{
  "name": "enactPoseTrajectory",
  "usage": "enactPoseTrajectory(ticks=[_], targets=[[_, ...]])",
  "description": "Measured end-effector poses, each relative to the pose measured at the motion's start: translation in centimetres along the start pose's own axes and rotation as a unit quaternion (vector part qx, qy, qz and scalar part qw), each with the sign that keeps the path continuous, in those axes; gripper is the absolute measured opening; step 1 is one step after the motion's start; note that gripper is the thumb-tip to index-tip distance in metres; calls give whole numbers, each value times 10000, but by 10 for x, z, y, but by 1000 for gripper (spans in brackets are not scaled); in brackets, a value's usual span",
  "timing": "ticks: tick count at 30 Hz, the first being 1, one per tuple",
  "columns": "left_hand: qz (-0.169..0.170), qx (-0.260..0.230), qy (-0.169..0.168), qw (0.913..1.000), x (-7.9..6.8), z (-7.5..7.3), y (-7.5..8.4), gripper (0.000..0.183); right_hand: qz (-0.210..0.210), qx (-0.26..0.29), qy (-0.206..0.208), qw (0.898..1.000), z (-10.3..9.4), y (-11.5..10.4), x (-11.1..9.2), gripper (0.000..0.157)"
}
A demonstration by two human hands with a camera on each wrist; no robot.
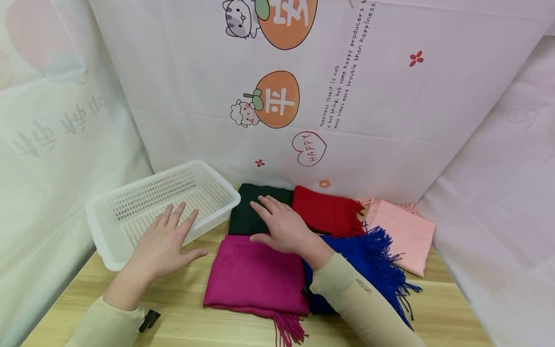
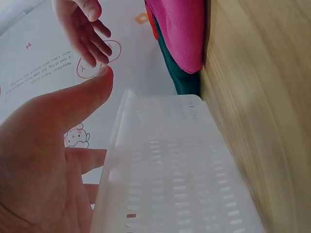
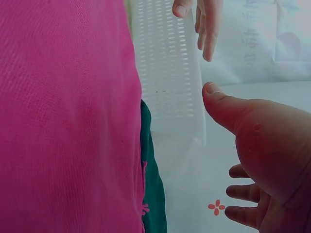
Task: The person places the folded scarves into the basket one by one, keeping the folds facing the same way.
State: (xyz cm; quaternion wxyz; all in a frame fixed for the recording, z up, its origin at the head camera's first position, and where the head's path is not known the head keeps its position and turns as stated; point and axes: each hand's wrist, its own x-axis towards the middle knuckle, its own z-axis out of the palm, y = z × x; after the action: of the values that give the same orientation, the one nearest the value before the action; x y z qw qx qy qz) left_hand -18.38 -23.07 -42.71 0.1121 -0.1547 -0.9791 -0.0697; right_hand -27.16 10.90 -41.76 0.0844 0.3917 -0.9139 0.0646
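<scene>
My left hand (image 1: 162, 248) hovers over the near side of a white perforated plastic basket (image 1: 217, 222), fingers spread and holding nothing. My right hand (image 1: 284, 226) is held above the folded scarves, its fingers extended and nothing in them. Beneath its fingers lies a dark green scarf (image 1: 243, 217), partly covered from view. A magenta scarf (image 1: 256, 274) with fringe lies folded in front of it. The right wrist view shows the magenta scarf (image 3: 68, 116) beside the right hand (image 3: 272, 155), apart from it. In the left wrist view, the thumb of the left hand (image 2: 43, 141) stands beside the basket wall (image 2: 170, 170).
A red fringed scarf (image 1: 325, 209) lies behind a blue fringed scarf (image 1: 360, 260), which the right forearm partly hides. At the far right is a pink scarf (image 1: 407, 236). White printed cloth (image 1: 368, 159) hangs behind and at both sides of the wooden table (image 1: 182, 313).
</scene>
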Motion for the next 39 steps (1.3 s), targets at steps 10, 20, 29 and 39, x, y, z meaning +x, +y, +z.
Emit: enactPoseTrajectory(ticks=[10,20,29,39], targets=[[-49,76,17,10000,-4,0,-6,104,-20,-75,-185,9998,10,-6,19,92],[-124,85,-35,9999,-9,1,-11,104,-249,-442,-123,9986,17,-10,41,91],[-158,93,-47,9998,-9,2,-14,103,-459,-867,-1,9952,24,-10,59,90],[-198,217,93,9995,-8,3,-16,87,-657,-1128,29,9914,32,-11,76,82]])
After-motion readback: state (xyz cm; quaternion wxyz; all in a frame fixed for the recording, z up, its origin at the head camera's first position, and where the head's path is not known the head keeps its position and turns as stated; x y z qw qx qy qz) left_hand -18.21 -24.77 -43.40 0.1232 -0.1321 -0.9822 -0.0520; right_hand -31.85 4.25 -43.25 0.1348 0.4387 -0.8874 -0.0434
